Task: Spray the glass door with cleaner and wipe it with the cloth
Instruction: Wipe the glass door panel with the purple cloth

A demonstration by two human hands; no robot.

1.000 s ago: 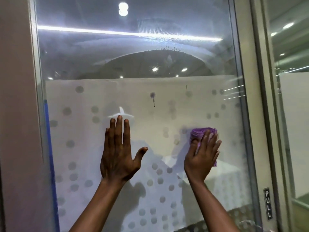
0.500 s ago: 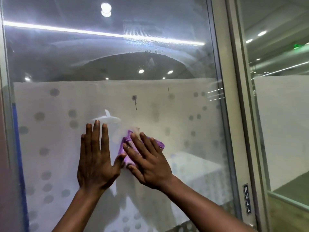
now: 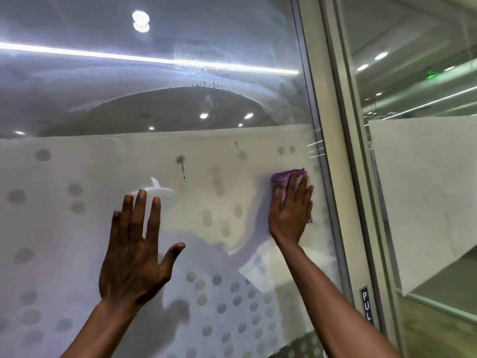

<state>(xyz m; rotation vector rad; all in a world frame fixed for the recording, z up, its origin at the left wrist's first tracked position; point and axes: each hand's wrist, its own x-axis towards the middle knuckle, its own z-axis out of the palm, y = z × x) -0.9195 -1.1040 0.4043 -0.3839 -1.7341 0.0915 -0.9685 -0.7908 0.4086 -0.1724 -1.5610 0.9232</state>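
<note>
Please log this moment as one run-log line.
phase: wiping | right hand: presses purple cloth on glass door, near right edge | left hand: flat on glass

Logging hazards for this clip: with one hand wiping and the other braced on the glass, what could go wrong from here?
1. The bare left hand lies flat on the glass door, so it may leave prints.
2. The dark drip mark sits left of the purple cloth under the right hand; strokes at cloth height could miss it.
3. The cloth is near the door frame; knuckles might knock it.
</note>
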